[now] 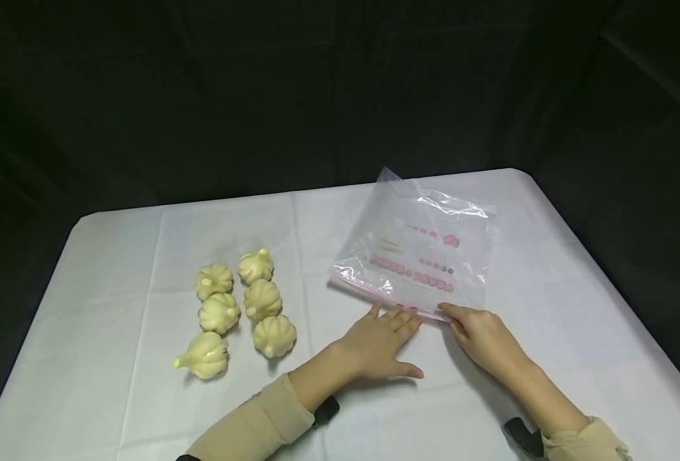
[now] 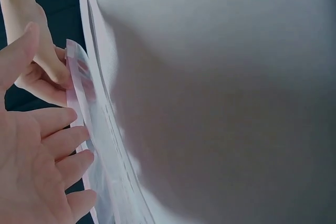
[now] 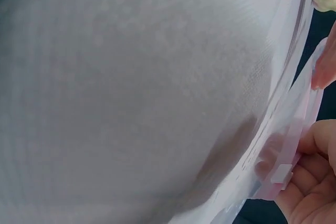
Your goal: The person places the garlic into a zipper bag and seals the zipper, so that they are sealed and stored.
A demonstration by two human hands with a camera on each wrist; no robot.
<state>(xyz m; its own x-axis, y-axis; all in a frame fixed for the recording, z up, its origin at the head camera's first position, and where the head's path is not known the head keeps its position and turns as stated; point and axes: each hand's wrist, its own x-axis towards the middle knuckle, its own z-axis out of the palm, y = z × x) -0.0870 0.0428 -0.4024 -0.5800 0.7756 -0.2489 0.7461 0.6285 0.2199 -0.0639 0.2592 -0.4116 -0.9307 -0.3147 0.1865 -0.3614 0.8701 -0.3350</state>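
A clear plastic slider zip bag with pink printing lies on the table, its pink zip edge towards me. My left hand is spread palm down with its fingertips on that edge; the left wrist view shows its fingers nearly straight along the strip. At the right end of the strip, my right hand pinches the bag's edge between thumb and curled fingers. Close by its fingers, a whitish slider sits on the pink strip in the right wrist view. Several pale garlic bulbs stand left of my left hand, in two columns.
A white cloth covers the table, with fold lines running across it. The bag's far corner reaches past the table's back edge. Black curtains hang behind and at the sides.
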